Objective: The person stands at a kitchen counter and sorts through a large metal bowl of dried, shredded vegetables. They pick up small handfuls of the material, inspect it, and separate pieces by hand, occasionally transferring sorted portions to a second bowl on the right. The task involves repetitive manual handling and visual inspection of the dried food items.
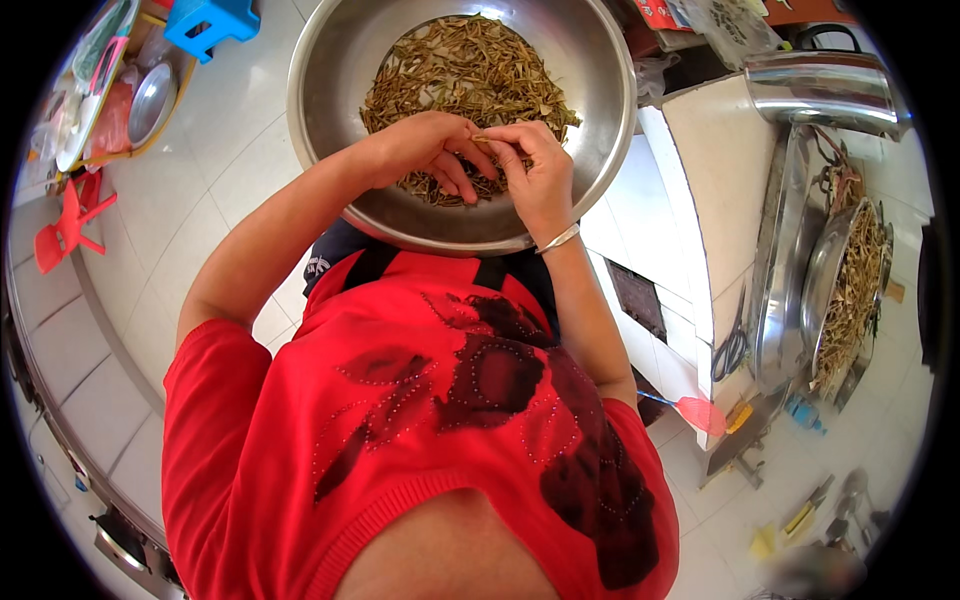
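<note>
A wide stainless steel basin (330, 90) rests at my lap, with a heap of dried brown-green plant strips (480, 67) in it. Over the near part of the heap, my left hand (431, 154) and my right hand (540, 169) meet at the fingertips. Between them is a small piece of dried plant (481, 139), pinched by thumb and forefinger of the right hand and held at its other side by the left fingertips. The lower left fingers are spread above the strips. A silver bangle (559, 238) circles my right wrist.
To the right, a tiled counter (720, 142) bears a metal kettle (825, 86), scissors (729, 352), a long steel tray (780, 300) and a bowl of dried plant strips (851, 300). At left stand a blue stool (210, 26), a red stool (67, 225) and a rack with a metal bowl (152, 103).
</note>
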Demonstrator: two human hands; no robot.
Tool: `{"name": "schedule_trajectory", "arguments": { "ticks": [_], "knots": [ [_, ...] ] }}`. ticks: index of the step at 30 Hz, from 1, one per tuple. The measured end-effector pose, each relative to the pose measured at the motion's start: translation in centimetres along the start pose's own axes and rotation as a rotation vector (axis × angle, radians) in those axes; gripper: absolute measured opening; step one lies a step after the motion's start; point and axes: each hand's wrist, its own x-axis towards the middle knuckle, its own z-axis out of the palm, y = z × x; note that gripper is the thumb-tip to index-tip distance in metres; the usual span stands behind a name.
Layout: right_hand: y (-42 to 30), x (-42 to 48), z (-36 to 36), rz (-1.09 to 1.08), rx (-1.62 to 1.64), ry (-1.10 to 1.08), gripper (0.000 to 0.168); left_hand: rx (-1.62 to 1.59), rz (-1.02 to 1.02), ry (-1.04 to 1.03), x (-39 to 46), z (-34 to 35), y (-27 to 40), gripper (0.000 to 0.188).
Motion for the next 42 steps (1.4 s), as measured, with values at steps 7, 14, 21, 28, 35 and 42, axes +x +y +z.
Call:
{"name": "schedule_trajectory", "arguments": {
  "ticks": [7,14,21,28,35,42],
  "knots": [
    [0.5,-0.5,0.3,0.156,0.119,-0.009,0.006,0.525,0.215,0.087,1.2,0.1,-1.7,0.025],
    [-0.1,-0.4,0.3,0.2,0.194,-0.062,0.006,0.855,0.428,0.145,1.2,0.0,-3.3,0.023],
    [-0.4,-0.7,0.8,0.238,0.151,-0.083,0.011,0.968,0.473,0.252,1.2,0.3,-3.0,0.024],
    [-0.8,-0.7,1.4,0.06,-0.075,-0.05,0.015,0.973,0.41,0.386,0.4,0.9,-2.4,0.024],
    [-0.5,0.1,0.6,0.045,-0.089,0.049,0.012,0.719,0.448,0.392,1.2,-0.1,-2.4,0.026],
    [-0.8,0.5,0.5,0.104,-0.138,-0.037,0.011,0.774,0.437,0.379,1.4,0.4,-3.1,0.027]
  ]
}}
